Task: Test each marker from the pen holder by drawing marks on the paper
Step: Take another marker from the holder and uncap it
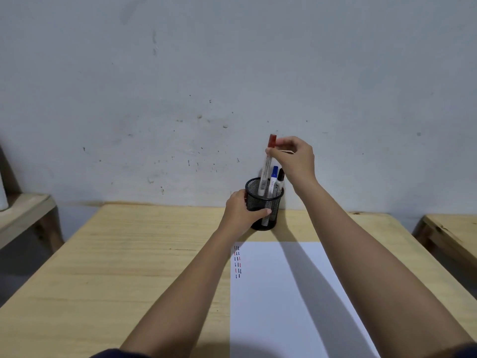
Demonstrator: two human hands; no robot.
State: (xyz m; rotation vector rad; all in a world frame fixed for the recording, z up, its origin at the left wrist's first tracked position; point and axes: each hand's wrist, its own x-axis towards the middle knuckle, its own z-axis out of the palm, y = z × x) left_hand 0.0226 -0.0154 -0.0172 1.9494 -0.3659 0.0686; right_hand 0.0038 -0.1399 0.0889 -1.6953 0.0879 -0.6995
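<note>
Your left hand (241, 210) is wrapped around the black mesh pen holder (263, 204), steadying it at the far edge of the wooden worktop (116, 254) near the wall. Your right hand (294, 158) is pinched shut on the red-capped marker (267, 166) just under its cap, the barrel upright, its lower end inside the holder. A blue-capped marker (273, 180) and a black-capped marker (280, 180) stand in the holder beside it. The paper (278, 306) lies nearer you, with short red, blue and black marks (237, 262) in columns along its left edge.
</note>
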